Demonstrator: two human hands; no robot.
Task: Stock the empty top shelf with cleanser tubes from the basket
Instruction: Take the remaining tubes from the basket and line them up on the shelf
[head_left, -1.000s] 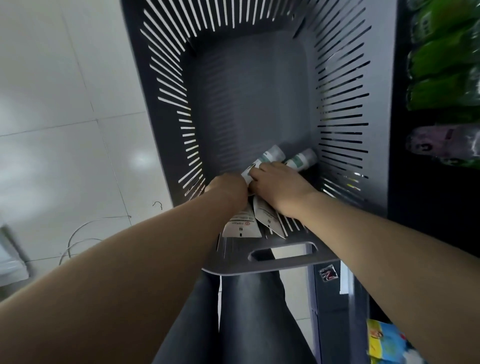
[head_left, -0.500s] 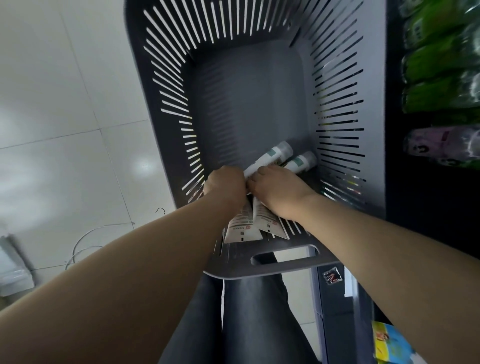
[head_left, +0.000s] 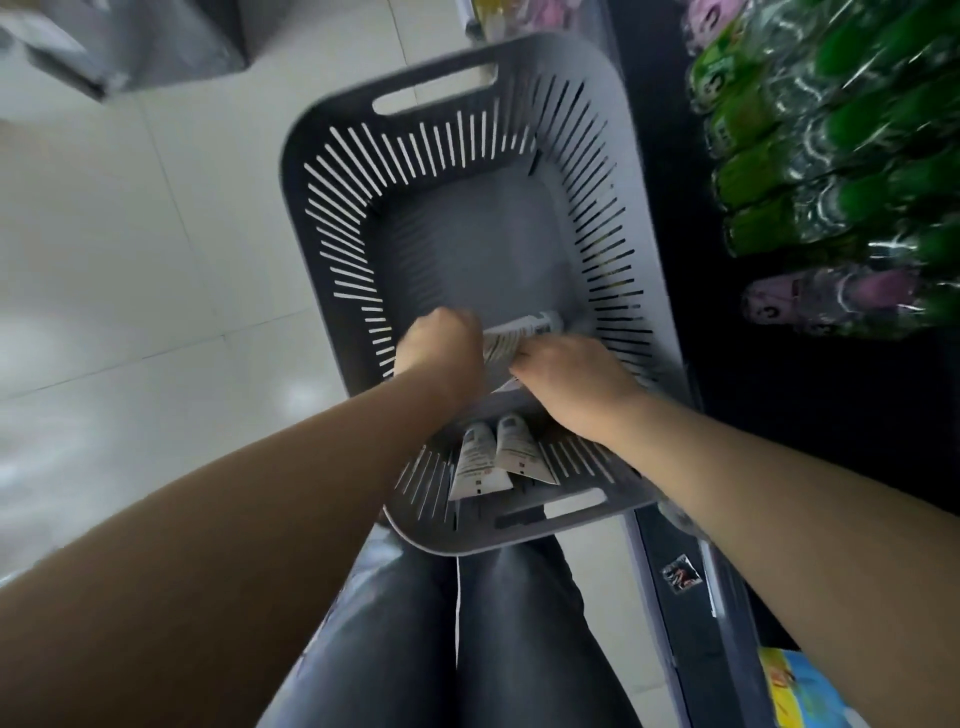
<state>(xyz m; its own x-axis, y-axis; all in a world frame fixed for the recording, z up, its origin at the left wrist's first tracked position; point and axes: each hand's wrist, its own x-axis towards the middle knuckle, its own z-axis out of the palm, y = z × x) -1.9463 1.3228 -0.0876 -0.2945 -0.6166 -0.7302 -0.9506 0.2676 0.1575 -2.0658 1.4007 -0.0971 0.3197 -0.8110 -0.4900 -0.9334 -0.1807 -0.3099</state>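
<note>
A grey slotted basket sits on the floor in front of my legs. Both of my hands are down inside it near its front wall. My left hand is closed around white cleanser tubes; one tube sticks out between the hands toward the right. Beside it, my right hand grips tubes too, its fingers curled under. The flat crimped ends of two tubes show below the hands against the front wall. Which hand holds which tube is hidden. The top shelf is out of view.
A dark shelf unit stands close on the right with green bottles and a purple-labelled bottle. White floor tiles lie to the left. A colourful packet shows at the lower right.
My view has tilted up, so the whole basket and its far handle show. Both hands have lifted slightly with the tubes; the tubes' green caps are no longer visible.
</note>
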